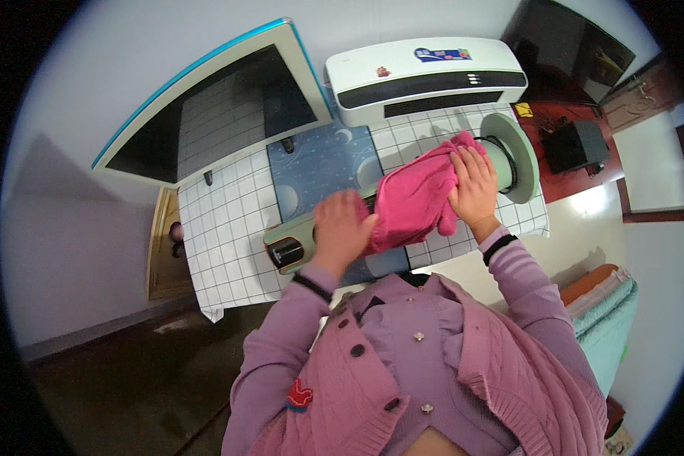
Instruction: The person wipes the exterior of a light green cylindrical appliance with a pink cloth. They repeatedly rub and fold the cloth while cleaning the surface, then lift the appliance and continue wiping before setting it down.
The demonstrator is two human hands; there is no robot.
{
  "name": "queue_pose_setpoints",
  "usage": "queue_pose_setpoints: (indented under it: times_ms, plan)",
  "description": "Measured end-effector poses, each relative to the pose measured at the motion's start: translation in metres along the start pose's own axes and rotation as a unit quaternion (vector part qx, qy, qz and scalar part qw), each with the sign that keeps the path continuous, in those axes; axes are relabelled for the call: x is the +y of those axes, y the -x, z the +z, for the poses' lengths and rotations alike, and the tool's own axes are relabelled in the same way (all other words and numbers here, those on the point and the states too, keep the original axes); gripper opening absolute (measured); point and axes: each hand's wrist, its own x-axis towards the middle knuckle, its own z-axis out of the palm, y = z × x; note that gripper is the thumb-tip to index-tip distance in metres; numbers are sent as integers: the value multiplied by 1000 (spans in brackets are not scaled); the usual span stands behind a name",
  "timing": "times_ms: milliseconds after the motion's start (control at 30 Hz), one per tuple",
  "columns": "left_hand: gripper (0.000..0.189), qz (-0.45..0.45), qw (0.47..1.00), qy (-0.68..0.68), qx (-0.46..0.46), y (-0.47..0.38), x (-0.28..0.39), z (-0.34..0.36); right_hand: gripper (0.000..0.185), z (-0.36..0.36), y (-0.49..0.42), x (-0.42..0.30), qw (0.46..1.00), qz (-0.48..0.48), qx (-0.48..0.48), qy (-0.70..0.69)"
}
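Note:
A pale green tower-style appliance [306, 226], probably a fan heater, lies on its side across the table. Its round base [525, 165] is at the right, with a black cord [512, 171] wound by it. Bright pink cloth [413, 196] is draped around the appliance's middle and hides much of it. My right hand [474, 185] grips the cloth close to the base, fingers curled over the top. Blurred, my left hand [342, 231] lies over the body near the black panel end [285, 252], at the cloth's left edge; its fingertips' hold is unclear.
Behind stand a monitor [222, 114] and a white wall-type heater [427, 80]. A blue patterned mat [325, 165] lies on the checked tablecloth [228, 228]. At right, a black box [575, 145] sits on a red surface beside a dark screen [570, 51].

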Motion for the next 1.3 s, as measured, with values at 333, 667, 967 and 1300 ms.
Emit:
queue_pose_setpoints:
  times_ms: [333,667,967,1300]
  plan:
    - [63,99,984,150,11,-93,98,33,59,4,-1,-1,1000,9,5,-4]
    - [57,-94,977,97,-166,-39,-47,-5,61,6,3,0,1000,4,14,19]
    - [42,-114,990,-77,27,40,-124,-27,62,4,8,-6,999,23,8,25]
    - [66,87,992,36,82,-12,53,19,62,2,15,-10,998,39,1,39]
